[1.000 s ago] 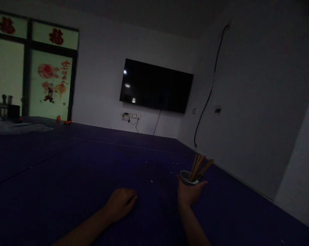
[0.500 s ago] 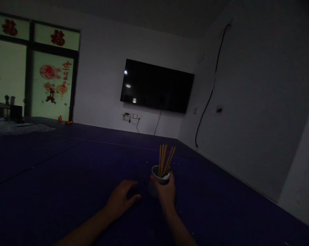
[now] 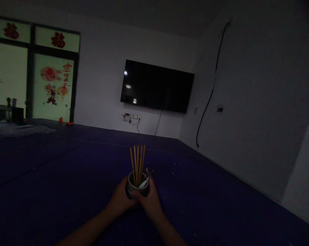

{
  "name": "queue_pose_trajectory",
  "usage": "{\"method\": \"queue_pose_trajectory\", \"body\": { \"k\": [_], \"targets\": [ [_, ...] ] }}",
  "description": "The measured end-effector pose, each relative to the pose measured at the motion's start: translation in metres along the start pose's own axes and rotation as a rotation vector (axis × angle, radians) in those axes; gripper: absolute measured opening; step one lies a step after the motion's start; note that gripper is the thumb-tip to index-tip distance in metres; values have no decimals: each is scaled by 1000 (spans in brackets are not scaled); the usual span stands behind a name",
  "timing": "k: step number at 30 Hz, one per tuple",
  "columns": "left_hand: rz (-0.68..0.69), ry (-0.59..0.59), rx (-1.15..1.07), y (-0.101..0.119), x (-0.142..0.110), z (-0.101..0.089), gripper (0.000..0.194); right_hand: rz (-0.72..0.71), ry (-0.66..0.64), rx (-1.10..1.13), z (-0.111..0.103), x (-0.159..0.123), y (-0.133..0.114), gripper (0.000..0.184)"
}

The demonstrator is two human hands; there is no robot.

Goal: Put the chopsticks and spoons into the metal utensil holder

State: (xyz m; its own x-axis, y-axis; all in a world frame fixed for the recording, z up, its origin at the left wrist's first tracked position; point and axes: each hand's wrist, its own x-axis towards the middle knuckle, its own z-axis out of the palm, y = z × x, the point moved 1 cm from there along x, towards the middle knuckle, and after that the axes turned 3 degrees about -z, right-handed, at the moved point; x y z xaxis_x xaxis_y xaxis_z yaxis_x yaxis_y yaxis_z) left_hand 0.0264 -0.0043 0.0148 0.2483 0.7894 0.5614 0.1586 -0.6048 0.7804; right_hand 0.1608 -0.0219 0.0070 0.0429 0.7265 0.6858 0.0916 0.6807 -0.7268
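A grey cup point(image 3: 137, 190) stands upright between my two hands, low in the middle of the head view. Several wooden chopsticks point(image 3: 139, 164) rise out of it, along with a white spoon-like piece point(image 3: 143, 183) and a thin dark stick at its right rim. My left hand point(image 3: 120, 198) curves around the cup's left side. Wrapped around its right side and near face is my right hand point(image 3: 150, 200), thumb across the front. The cup's base is hidden by my hands, so I cannot tell whether it touches the purple surface point(image 3: 93, 171).
Small white scraps point(image 3: 176, 163) lie on the purple surface to the right. Crumpled clear plastic point(image 3: 18, 130) and small orange objects point(image 3: 69, 123) are at the far left. A television point(image 3: 156, 87) hangs on the back wall, and a loose black cable point(image 3: 211, 90) runs down the right wall.
My right hand has carried the cup of chopsticks leftward to the middle. My left hand, loosely curled beforehand, has opened and then closed onto the cup's left side.
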Motion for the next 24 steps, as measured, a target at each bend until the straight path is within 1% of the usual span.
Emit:
{"method": "queue_pose_trajectory", "body": {
  "k": [3,7,10,13,15,18,20,24],
  "targets": [
    [-31,160,85,-2,5,-12,69,-23,-40,-35,2,-3,1,91],
    [-88,385,170,-12,14,-35,71,-19,-106,-222,-2,-6,2,86],
    [-115,492,179,-24,20,-53,72,-50,-122,-401,-8,-4,6,76],
    [-152,579,168,-38,26,-68,73,-88,-98,-602,-16,0,10,62],
    [-179,626,148,-47,29,-74,72,-100,-61,-705,-19,4,14,56],
    [-206,677,116,-56,33,-79,71,-115,-19,-804,-20,7,21,51],
    [-195,678,115,-61,36,-79,70,-126,-11,-847,-20,9,25,50],
    [-165,648,161,-65,42,-78,69,-154,-41,-905,-17,13,35,48]
  ]
}}
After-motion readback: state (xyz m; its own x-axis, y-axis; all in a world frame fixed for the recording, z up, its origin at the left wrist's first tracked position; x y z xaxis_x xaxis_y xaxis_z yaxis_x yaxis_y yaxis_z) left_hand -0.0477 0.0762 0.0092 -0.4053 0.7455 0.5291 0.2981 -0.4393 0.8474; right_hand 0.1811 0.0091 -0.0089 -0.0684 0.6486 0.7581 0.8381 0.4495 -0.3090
